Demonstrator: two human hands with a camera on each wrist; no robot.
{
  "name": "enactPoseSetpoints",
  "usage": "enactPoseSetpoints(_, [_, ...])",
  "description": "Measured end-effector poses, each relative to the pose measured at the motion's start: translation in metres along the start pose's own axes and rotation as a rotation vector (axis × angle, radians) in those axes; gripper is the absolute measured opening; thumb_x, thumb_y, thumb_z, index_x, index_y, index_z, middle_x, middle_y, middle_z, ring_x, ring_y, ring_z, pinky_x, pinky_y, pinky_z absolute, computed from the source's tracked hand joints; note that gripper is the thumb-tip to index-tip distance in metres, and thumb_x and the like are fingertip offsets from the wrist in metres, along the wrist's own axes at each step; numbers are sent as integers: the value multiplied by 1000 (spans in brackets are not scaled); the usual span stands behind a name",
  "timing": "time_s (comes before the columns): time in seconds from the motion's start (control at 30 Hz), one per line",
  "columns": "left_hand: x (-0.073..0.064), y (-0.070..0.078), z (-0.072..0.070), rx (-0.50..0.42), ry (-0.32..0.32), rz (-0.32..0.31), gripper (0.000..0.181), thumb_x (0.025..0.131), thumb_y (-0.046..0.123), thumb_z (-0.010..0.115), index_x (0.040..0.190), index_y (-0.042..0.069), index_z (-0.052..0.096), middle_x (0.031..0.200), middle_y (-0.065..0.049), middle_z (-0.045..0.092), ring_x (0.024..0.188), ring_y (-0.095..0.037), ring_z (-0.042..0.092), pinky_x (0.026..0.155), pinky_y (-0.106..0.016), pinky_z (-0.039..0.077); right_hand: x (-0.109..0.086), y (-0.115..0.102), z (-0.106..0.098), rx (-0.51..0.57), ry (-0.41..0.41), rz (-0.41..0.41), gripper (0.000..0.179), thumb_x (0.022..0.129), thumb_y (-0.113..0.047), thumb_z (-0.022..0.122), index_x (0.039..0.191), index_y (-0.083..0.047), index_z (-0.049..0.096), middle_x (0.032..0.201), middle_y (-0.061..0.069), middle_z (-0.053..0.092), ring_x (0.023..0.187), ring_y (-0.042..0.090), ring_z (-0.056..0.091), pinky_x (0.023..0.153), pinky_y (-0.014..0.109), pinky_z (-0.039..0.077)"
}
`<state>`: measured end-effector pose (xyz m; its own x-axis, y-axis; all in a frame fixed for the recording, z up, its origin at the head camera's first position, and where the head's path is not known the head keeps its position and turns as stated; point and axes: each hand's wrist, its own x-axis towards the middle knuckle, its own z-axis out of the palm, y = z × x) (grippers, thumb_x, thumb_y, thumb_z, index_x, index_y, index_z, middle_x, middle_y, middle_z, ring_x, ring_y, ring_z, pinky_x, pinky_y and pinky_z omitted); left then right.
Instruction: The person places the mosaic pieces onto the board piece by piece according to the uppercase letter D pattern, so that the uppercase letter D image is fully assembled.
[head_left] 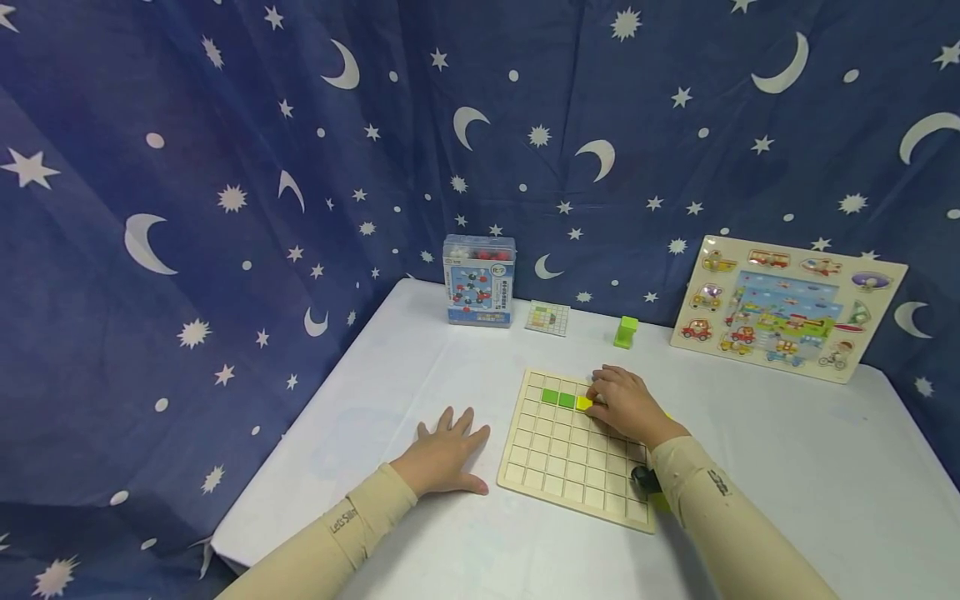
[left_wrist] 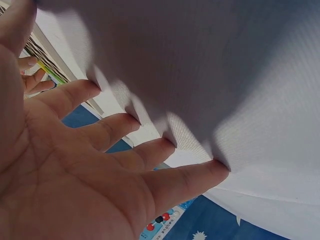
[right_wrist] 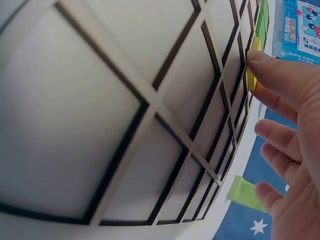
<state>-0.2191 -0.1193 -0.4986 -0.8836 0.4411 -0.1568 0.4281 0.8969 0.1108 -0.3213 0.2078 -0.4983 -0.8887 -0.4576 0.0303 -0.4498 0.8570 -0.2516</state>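
A wooden grid board [head_left: 558, 461] lies on the white table, with green tiles [head_left: 558, 398] side by side in an upper row. Right beside them is a yellow tile [head_left: 584, 403], partly covered by my right hand [head_left: 626, 406]. In the right wrist view, the thumb and index finger pinch yellow [right_wrist: 252, 75] at the far side of the grid; the other fingers are loosely bent. My left hand [head_left: 444, 457] rests on the table left of the board, fingers spread, its fingertips touching the white cloth [left_wrist: 260, 125] and holding nothing.
Behind the board stand a boxed molecule set [head_left: 480, 283], a small pattern card [head_left: 547, 318] and a green block piece [head_left: 626, 332]. A vehicle picture puzzle [head_left: 787, 308] leans on the starry curtain at back right. Something yellow-green [head_left: 660, 502] is partly hidden by the right sleeve.
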Motion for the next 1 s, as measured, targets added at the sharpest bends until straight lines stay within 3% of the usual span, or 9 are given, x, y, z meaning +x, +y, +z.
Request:
enactPoseSetpoints(0.57, [1, 2, -2, -25, -19, -12, 95, 74, 69, 69, 149, 17, 45, 157, -22, 33, 140, -55, 28, 94, -78, 35, -6, 6, -6, 29, -8, 40, 20, 88, -29, 76, 100, -13, 74, 142, 21, 53, 140, 43, 36, 110, 66, 25])
enactPoseSetpoints(0.77, [1, 2, -2, -35, -20, -6, 94, 75, 68, 69, 150, 17, 45, 157, -23, 32, 140, -55, 27, 93, -79, 34, -28, 21, -18, 23, 2, 108, 23, 88, -27, 76, 103, -10, 75, 143, 23, 51, 140, 45, 34, 110, 66, 24])
enactPoseSetpoints(1.0, [0, 1, -2, -36, -7, -6, 94, 74, 68, 70, 149, 16, 46, 156, -23, 33, 140, -55, 28, 93, -79, 34, -67, 51, -25, -5, 0, 198, 22, 87, -28, 77, 99, -11, 75, 143, 26, 49, 138, 48, 32, 109, 69, 22])
